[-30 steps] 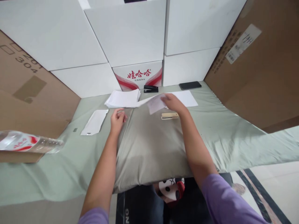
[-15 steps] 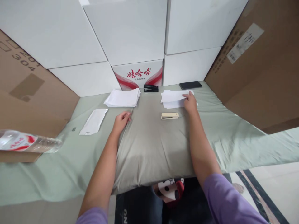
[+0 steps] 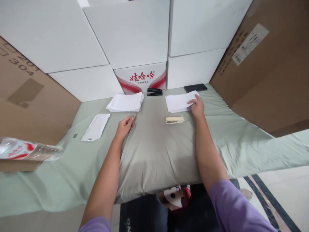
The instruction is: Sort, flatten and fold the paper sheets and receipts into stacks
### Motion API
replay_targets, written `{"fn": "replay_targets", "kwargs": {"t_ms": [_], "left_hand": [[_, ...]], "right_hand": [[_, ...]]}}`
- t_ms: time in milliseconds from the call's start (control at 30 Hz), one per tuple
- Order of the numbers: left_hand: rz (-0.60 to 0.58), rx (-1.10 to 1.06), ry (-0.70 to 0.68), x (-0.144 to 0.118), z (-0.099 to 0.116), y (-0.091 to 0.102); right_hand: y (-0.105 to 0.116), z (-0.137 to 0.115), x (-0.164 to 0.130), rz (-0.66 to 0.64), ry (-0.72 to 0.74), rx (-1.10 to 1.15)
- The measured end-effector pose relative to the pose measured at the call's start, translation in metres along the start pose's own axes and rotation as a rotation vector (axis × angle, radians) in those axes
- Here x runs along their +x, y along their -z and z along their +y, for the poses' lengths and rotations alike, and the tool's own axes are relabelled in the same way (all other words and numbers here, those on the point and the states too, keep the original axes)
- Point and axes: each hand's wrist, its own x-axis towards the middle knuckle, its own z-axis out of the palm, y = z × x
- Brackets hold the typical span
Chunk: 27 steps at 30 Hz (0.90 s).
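My right hand grips the right end of a white paper sheet, thumb below and fingers at the edge. The sheet's right end is lifted slightly off the small paper stack under it. My left hand rests on the cloth with its fingers curled in, and nothing shows in it. Behind that hand lies a thicker stack of white paper. A cream stapler lies just in front of the right-hand stack. Farther back, between the stacks, stands a black stapler.
A black phone lies at the back right. At left are a white plastic pouch, a small dark piece and a plastic water bottle. White boxes line the back; brown cartons flank both sides.
My right hand has closed on the top sheet's right end and shifted its front edge forward over the lower paper. My left hand stays in place. The view has shifted slightly.
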Motion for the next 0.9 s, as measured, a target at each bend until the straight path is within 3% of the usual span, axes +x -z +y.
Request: {"fn": "replay_targets", "kwargs": {"t_ms": [600, 900], "left_hand": [[-0.010, 0.055, -0.026, 0.000, -0.002, 0.000], [-0.011, 0.088, -0.034, 0.003, -0.009, 0.000]], "right_hand": [[-0.005, -0.005, -0.004, -0.025, -0.054, -0.097], [-0.013, 0.009, 0.004, -0.055, -0.066, -0.141]]}}
